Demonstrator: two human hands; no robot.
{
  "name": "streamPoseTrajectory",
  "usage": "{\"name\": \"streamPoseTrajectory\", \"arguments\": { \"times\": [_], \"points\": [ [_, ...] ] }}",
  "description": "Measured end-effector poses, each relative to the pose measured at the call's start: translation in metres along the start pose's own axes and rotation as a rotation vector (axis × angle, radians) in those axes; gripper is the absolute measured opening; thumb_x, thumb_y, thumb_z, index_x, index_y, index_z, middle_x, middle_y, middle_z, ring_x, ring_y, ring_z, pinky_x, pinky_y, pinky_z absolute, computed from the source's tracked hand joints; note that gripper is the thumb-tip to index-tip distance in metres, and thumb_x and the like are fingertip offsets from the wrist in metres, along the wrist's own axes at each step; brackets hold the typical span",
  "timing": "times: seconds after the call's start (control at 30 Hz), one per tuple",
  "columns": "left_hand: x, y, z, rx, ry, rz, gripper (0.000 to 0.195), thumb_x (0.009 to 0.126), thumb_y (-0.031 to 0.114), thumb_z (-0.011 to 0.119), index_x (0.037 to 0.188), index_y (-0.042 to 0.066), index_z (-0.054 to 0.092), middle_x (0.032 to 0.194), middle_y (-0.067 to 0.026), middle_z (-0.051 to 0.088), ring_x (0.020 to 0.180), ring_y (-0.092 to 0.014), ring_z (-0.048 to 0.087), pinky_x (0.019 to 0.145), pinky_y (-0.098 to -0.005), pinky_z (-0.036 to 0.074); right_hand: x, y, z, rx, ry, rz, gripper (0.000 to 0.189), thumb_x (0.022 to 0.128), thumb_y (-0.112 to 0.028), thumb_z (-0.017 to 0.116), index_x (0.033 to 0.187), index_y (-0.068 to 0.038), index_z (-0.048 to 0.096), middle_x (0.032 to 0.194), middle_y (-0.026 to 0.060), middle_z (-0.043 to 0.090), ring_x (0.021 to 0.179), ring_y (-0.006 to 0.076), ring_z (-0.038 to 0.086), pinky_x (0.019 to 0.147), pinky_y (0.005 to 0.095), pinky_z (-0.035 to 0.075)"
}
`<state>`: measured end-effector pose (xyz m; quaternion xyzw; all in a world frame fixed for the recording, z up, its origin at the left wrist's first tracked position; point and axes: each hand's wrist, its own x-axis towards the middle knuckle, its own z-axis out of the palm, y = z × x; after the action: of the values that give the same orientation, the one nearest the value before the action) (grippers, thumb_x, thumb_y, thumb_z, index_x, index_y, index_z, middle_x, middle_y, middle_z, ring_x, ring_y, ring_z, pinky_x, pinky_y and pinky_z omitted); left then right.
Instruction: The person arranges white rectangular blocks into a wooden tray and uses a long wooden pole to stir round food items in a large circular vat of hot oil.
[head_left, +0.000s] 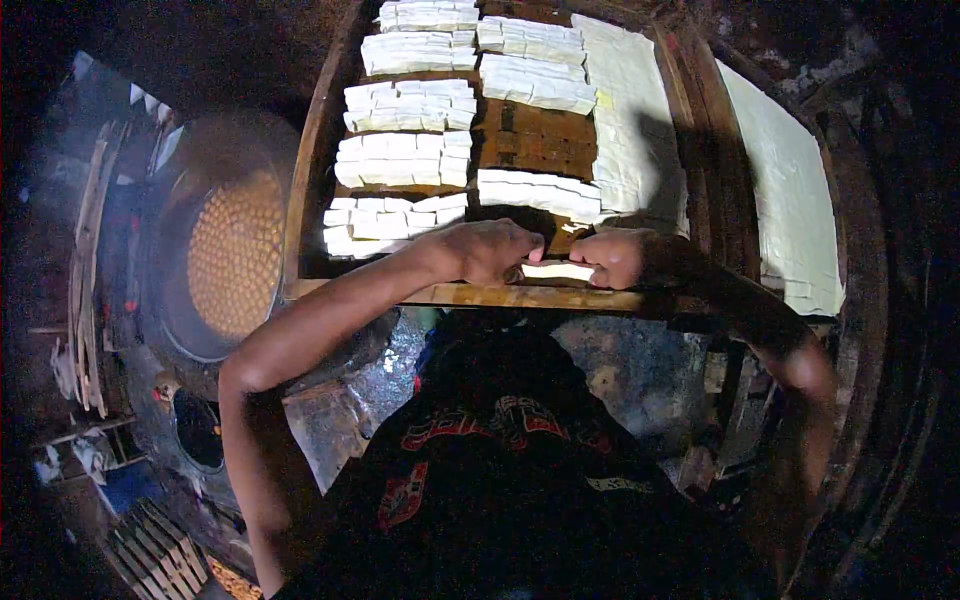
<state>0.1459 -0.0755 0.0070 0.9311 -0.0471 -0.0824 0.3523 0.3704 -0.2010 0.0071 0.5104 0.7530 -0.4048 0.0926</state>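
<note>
My left hand (491, 251) and my right hand (616, 256) are at the near edge of a wooden tray (465, 295). Between them they grip the two ends of a short white strip, which looks like tofu (559, 272). My fingers hide its ends. Just beyond my hands lies a stack of white cut strips (538, 193). Left of it, several rows of cut white blocks (401, 159) are lined up on the tray's brown base. A large scored white slab (626, 97) runs along the tray's right side, partly in shadow.
At the left, a big round pan (184, 349) holds many small golden pieces (234, 255), with haze around it. A second white slab (795, 195) lies in a frame at the right. Thin wooden sticks (90, 270) stand at far left, above a slatted wooden rack (159, 551).
</note>
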Motion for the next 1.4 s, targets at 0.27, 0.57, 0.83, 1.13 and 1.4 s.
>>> {"name": "streamPoseTrajectory", "arguments": {
  "times": [0.27,0.57,0.83,1.13,1.4],
  "points": [
    [-0.022,-0.002,0.014,0.092,0.304,-0.122,0.036,0.078,0.017,0.067,0.107,0.003,0.052,0.105,-0.0179,0.059,0.103,-0.037,0.055,0.088,-0.0436,0.046,0.011,-0.009,0.0,0.027,0.305,-0.038,0.033,0.073,-0.013,0.069,0.1,-0.007,0.052,0.087,0.0132,0.057,0.084,0.0327,0.056,0.075,0.0423,0.042],
    [-0.01,0.009,0.019,0.161,0.255,-0.204,0.042,0.08,0.02,0.065,0.116,0.003,0.051,0.111,-0.0175,0.057,0.104,-0.036,0.056,0.084,-0.0442,0.05,-0.004,-0.016,0.02,-0.003,0.451,-0.045,0.038,0.074,-0.009,0.063,0.11,-0.007,0.052,0.083,0.0156,0.058,0.076,0.0377,0.056,0.068,0.0456,0.043],
    [0.004,0.002,-0.001,-0.012,0.155,-0.214,0.028,0.081,0.019,0.066,0.1,-0.001,0.06,0.095,-0.0183,0.061,0.099,-0.033,0.058,0.079,-0.0429,0.049,0.006,-0.016,-0.02,0.235,-0.026,0.248,0.036,0.079,-0.011,0.061,0.112,-0.001,0.051,0.082,0.0174,0.062,0.057,0.0291,0.064,0.049,0.0359,0.052],
    [0.001,-0.016,-0.044,-0.3,-0.138,-0.38,0.046,0.086,0.046,0.062,0.109,0.006,0.058,0.103,-0.0124,0.059,0.094,-0.024,0.056,0.084,-0.0365,0.046,0.018,-0.006,-0.052,0.69,-0.346,0.138,0.035,0.089,-0.01,0.056,0.119,0.005,0.045,0.096,0.0112,0.061,0.076,0.0146,0.06,0.064,0.0298,0.058],
    [-0.002,-0.012,-0.033,-0.062,0.131,-0.105,0.034,0.081,0.028,0.067,0.096,-0.002,0.061,0.095,-0.0173,0.059,0.093,-0.032,0.058,0.08,-0.0388,0.046,0.016,-0.01,-0.03,0.484,-0.034,0.007,0.027,0.087,-0.017,0.06,0.102,0.003,0.052,0.079,0.0064,0.06,0.072,0.0096,0.06,0.06,0.0297,0.051]
  ]
}}
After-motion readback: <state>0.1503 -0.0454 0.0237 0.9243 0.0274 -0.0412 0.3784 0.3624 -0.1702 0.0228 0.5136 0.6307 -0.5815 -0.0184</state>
